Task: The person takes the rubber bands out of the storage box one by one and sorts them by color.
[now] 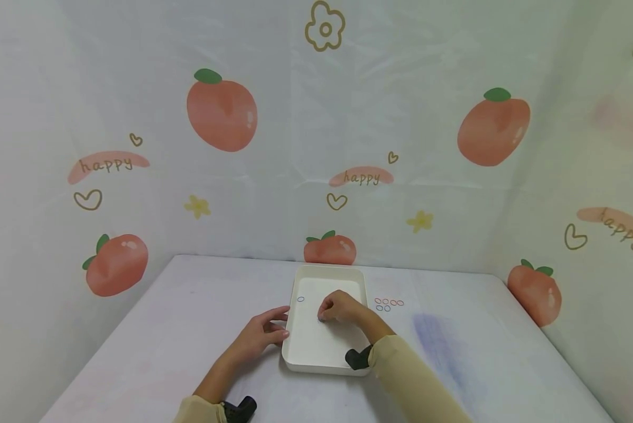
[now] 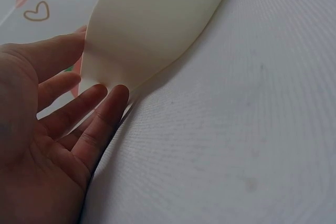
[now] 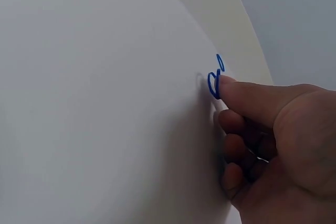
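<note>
See right hand point(image 1: 340, 306) over the white tray point(image 1: 322, 349), around mid-floor — narrow, pinching a blue ring point(image 3: 218, 85) at the thumb tip, other fingers curled in beneath. Can't tell one ring or two in that pinch: two close-set blue outlines in right wrist view. Can't tell contact between held ring and tray floor either.

See left hand point(image 1: 258, 335) fairly wide, fingers apart and relaxed, fingertips against the tray's left outer wall.

Spot a loose blue ring point(image 1: 300, 299) inside the tray, near the left wall, toward the far end. Count four red rings point(image 1: 385, 301) in a row on the table point(image 1: 158, 329) just right of the tray — plus two spare blue rings point(image 1: 379, 308) just in front of that row. Note fruit-print backdrop point(image 1: 274, 205) behind.
</note>
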Tool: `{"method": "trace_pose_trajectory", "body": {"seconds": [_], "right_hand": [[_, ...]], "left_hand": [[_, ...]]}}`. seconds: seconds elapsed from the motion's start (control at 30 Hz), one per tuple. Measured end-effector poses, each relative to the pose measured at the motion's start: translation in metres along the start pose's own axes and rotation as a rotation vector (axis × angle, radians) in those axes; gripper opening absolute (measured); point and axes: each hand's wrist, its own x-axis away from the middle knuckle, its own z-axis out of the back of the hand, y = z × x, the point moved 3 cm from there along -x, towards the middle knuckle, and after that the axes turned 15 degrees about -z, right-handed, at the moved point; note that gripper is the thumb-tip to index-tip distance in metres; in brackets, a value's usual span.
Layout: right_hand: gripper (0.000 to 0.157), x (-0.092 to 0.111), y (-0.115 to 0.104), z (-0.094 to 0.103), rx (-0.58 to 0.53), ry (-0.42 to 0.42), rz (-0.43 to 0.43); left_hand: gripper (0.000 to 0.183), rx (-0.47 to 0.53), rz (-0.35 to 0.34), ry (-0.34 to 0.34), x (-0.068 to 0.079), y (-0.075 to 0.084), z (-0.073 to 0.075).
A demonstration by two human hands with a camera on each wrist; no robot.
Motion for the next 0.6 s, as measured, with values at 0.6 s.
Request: {"method": "trace_pose_trajectory", "body": {"seconds": [0.6], "right_hand": [[0.007,-0.001,0.001,0.001,-0.056,0.041,-0.020]], "left_hand": [[0.059,-0.016,0.004,-0.002,0.000,-0.015,0.002]]}}
